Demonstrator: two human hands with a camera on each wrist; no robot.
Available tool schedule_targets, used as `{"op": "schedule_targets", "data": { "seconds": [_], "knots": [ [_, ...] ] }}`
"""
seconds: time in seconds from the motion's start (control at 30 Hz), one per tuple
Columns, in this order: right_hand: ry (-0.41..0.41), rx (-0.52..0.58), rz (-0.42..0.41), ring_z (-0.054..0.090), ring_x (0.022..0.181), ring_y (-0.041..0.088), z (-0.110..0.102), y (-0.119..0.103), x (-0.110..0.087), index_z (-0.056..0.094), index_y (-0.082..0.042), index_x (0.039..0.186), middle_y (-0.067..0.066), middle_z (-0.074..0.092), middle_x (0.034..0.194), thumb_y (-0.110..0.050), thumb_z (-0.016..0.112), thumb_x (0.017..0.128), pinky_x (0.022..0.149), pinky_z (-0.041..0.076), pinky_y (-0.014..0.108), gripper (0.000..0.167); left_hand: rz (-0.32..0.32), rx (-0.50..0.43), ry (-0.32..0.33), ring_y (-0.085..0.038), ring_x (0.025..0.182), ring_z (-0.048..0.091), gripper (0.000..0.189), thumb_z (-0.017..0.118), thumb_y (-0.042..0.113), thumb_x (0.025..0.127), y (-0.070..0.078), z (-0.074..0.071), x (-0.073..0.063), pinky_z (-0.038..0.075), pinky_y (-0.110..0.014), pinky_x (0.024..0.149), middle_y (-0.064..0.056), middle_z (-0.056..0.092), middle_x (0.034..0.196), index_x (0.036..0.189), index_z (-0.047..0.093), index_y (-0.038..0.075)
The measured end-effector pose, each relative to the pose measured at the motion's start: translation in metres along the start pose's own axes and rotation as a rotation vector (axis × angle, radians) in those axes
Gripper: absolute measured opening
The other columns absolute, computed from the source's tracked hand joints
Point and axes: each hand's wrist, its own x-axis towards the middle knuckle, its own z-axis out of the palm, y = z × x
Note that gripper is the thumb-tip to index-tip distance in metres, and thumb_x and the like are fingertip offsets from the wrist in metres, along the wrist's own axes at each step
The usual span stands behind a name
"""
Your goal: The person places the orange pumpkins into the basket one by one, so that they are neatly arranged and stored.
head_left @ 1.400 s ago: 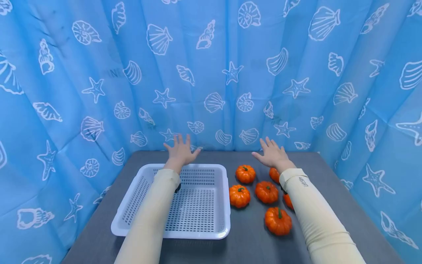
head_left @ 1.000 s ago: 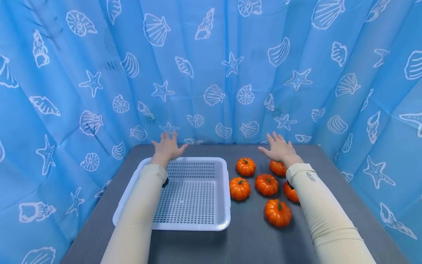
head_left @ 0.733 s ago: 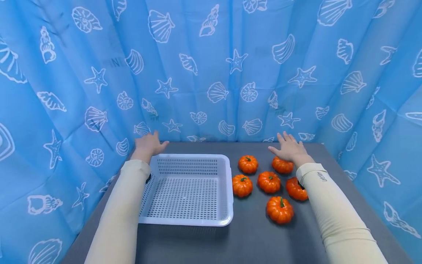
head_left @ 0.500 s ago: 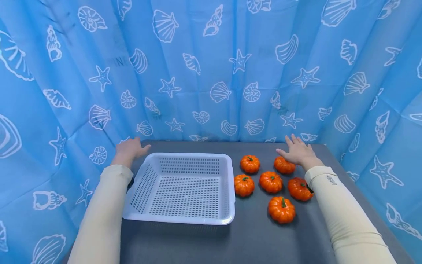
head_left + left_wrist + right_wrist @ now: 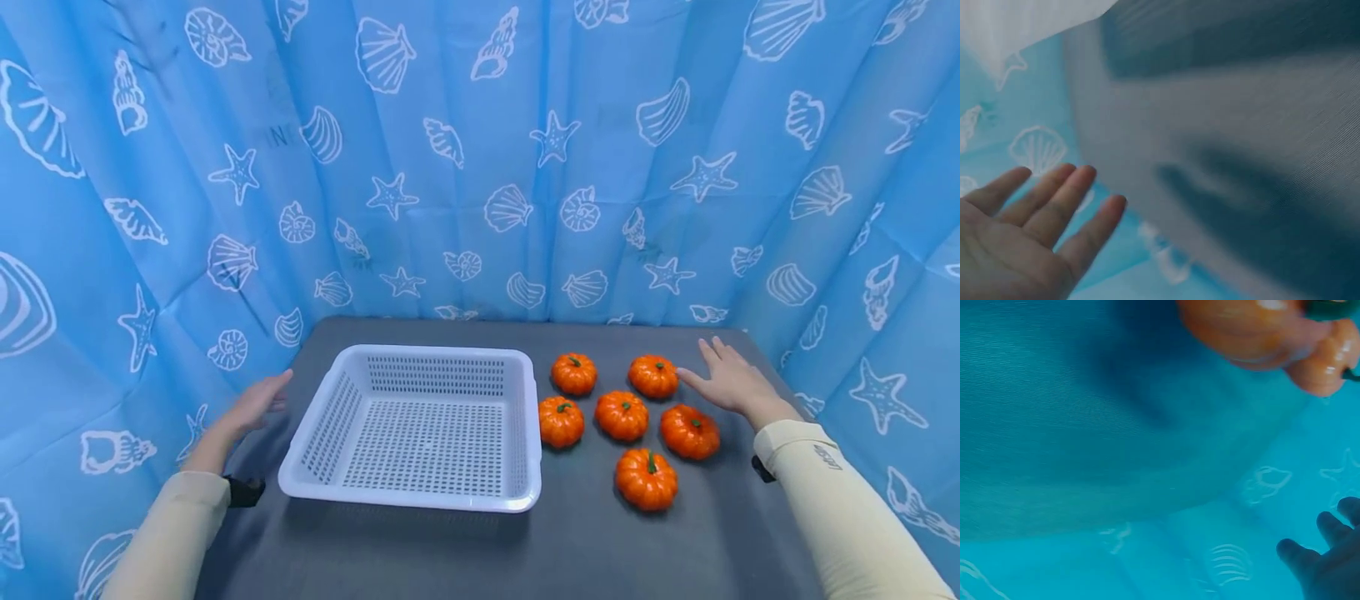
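My left hand [image 5: 251, 408] hovers at the left of the white plastic basket [image 5: 408, 503], apart from it. In the left wrist view its fingers [image 5: 1063, 200] are straight and spread, holding nothing. To the right of the pumpkins, my right hand [image 5: 727, 379] is held out with extended fingers and touches nothing. Nearest to it are an orange pumpkin [image 5: 653, 377] at the back and another pumpkin [image 5: 690, 432] in front. The other small pumpkins, such as one at the front [image 5: 647, 481], sit between the basket and my right hand.
A dark grey table [image 5: 420, 554] carries the basket and pumpkins. Blue curtain [image 5: 480, 167] with white shell prints hangs behind the table and along both sides. One pumpkin [image 5: 561, 422] stands close against the basket's right side.
My left hand has swung left from over the basket to beside it and come nearer. My right hand has moved right, off the pumpkins. Basket and pumpkins stay in place.
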Motion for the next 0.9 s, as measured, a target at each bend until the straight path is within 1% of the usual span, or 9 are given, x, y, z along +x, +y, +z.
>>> {"op": "schedule_targets", "data": {
  "seconds": [0.1,0.27,0.43,0.57,0.67,0.73,0.8,0.83,0.9],
  "knots": [
    [-0.002,0.042,0.016,0.005,0.132,0.059,0.005,0.014,-0.01,0.008,0.014,0.145,0.042,0.001,0.146,-0.068,0.032,0.092,0.104,0.007,0.071,0.1,0.023,-0.15,-0.017,-0.051,0.136,0.023,0.094,0.017,0.068,0.093,-0.01,0.016,0.002,0.03,-0.064,0.104,-0.037,0.017,0.148,0.149,0.004,-0.006],
    [0.001,0.082,0.031,0.009,0.13,0.062,0.016,0.032,-0.026,0.009,0.018,0.142,0.045,0.004,0.143,-0.062,0.034,0.094,0.103,0.01,0.071,0.097,0.091,-0.375,-0.046,-0.048,0.14,0.014,0.086,0.017,0.066,0.095,-0.016,0.039,0.004,0.019,-0.064,0.109,-0.029,0.012,0.154,0.151,0.004,0.002],
    [-0.011,0.189,0.034,0.006,0.129,0.063,0.028,0.043,-0.037,0.003,0.019,0.141,0.046,-0.001,0.142,-0.058,0.03,0.097,0.101,0.01,0.073,0.093,0.142,-0.486,-0.046,-0.044,0.143,0.01,0.082,0.019,0.064,0.095,-0.018,0.05,0.004,0.015,-0.062,0.111,-0.024,0.01,0.156,0.153,0.002,0.008],
    [-0.033,0.312,0.04,0.001,0.13,0.062,0.039,0.042,-0.044,-0.006,0.017,0.142,0.044,-0.006,0.143,-0.054,0.028,0.099,0.101,0.008,0.072,0.09,0.199,-0.578,-0.046,-0.043,0.143,0.011,0.071,0.02,0.055,0.1,-0.023,0.055,-0.002,0.019,-0.061,0.111,-0.021,0.009,0.158,0.153,-0.001,0.013],
    [-0.071,0.374,0.059,0.001,0.13,0.062,0.047,0.038,-0.048,-0.01,0.015,0.142,0.044,-0.007,0.143,-0.054,0.029,0.099,0.101,0.008,0.072,0.09,0.219,-0.632,-0.053,-0.041,0.144,0.011,0.064,0.018,0.048,0.102,-0.027,0.058,-0.009,0.031,-0.049,0.108,-0.018,0.005,0.159,0.153,-0.006,0.018],
    [-0.099,0.406,0.076,-0.001,0.13,0.062,0.053,0.035,-0.05,-0.013,0.014,0.142,0.044,-0.009,0.143,-0.055,0.031,0.098,0.102,0.007,0.072,0.092,0.217,-0.664,-0.052,-0.036,0.143,0.017,0.062,0.02,0.045,0.103,-0.027,0.06,-0.011,0.037,-0.035,0.103,-0.015,0.006,0.159,0.153,-0.006,0.02],
    [-0.112,0.438,0.073,-0.002,0.13,0.062,0.058,0.034,-0.052,-0.014,0.014,0.142,0.044,-0.01,0.143,-0.053,0.034,0.098,0.102,0.006,0.072,0.094,0.215,-0.699,-0.055,-0.025,0.14,0.029,0.061,0.022,0.044,0.103,-0.027,0.063,-0.013,0.041,-0.025,0.095,-0.01,0.015,0.157,0.153,-0.005,0.022],
    [-0.115,0.457,0.07,-0.003,0.13,0.062,0.06,0.033,-0.052,-0.014,0.014,0.142,0.045,-0.01,0.143,-0.052,0.036,0.098,0.102,0.006,0.072,0.094,0.221,-0.718,-0.061,-0.02,0.136,0.035,0.061,0.023,0.043,0.103,-0.027,0.063,-0.014,0.043,-0.022,0.092,-0.007,0.023,0.155,0.153,-0.004,0.022],
    [-0.116,0.484,0.062,-0.003,0.131,0.062,0.064,0.032,-0.053,-0.014,0.015,0.142,0.045,-0.009,0.143,-0.05,0.039,0.098,0.102,0.005,0.072,0.095,0.257,-0.759,-0.093,-0.011,0.125,0.047,0.06,0.024,0.04,0.103,-0.026,0.065,-0.015,0.047,-0.023,0.091,-0.001,0.037,0.146,0.153,-0.003,0.021]
  ]
}}
